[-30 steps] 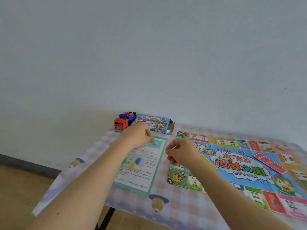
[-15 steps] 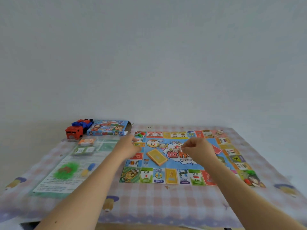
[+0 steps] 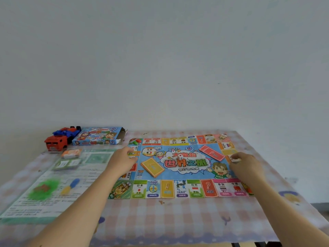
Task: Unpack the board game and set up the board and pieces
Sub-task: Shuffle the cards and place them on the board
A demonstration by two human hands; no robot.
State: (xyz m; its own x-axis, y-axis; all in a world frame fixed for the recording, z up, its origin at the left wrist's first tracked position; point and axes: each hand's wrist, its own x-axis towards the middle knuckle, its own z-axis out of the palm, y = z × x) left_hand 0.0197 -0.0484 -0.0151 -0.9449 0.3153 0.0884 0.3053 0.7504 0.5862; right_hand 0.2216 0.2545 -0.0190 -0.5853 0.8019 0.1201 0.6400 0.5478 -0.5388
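Observation:
The colourful game board [image 3: 179, 189] lies unfolded on the table. A white die [image 3: 180, 156] sits at its centre, with a yellow card deck [image 3: 152, 167] to the left and a red card deck [image 3: 211, 153] to the right. Small red and green pieces [image 3: 136, 141] lie on the far-left corner square. My left hand [image 3: 121, 161] rests on the board's left edge, fingers curled, holding nothing I can see. My right hand [image 3: 246, 164] pinches a small white piece [image 3: 235, 159] over the board's right edge. The open game box [image 3: 98, 138] lies at the back left.
A rules sheet [image 3: 53, 196] covers the table's left part, carrying green pieces [image 3: 43, 188], blue and yellow pawns [image 3: 70, 186] and two small card packs [image 3: 68, 158]. A red and blue toy truck [image 3: 60, 139] stands beside the box. The wall runs right behind the table.
The view swung right, from the rules sheet to the whole board. My right hand moved from the board's centre to its right edge with the small piece. My left hand stayed at the left edge.

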